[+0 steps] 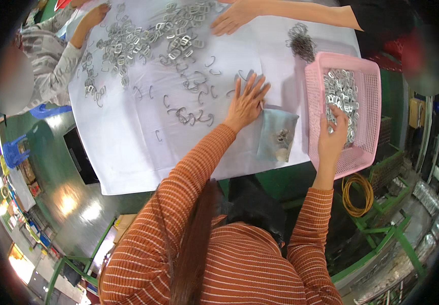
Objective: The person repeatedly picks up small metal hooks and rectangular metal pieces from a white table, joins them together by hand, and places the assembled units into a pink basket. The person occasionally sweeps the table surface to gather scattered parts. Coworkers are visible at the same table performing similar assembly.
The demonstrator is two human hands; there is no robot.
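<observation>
My left hand (246,104) lies flat on the white tabletop (123,152), fingers spread, holding nothing. Loose curved wire hooks (194,118) are scattered to its left. Just right of its wrist is a pale blue bag (275,127) with a few small metal pieces and a round tan patch showing on it. My right hand (334,133) reaches into a pink plastic basket (367,127), fingers curled among silver metal buckles (342,84). A small silver piece, apparently one buckle, shows between thumb and fingers; the fingers partly hide it.
A large spread of buckles (133,43) covers the far left of the table. A dark heap of wire hooks (300,43) lies beyond the basket. Across the table are one co-worker's hand (97,14) and another's hand (232,19). A yellow hose coil (357,195) hangs below the basket.
</observation>
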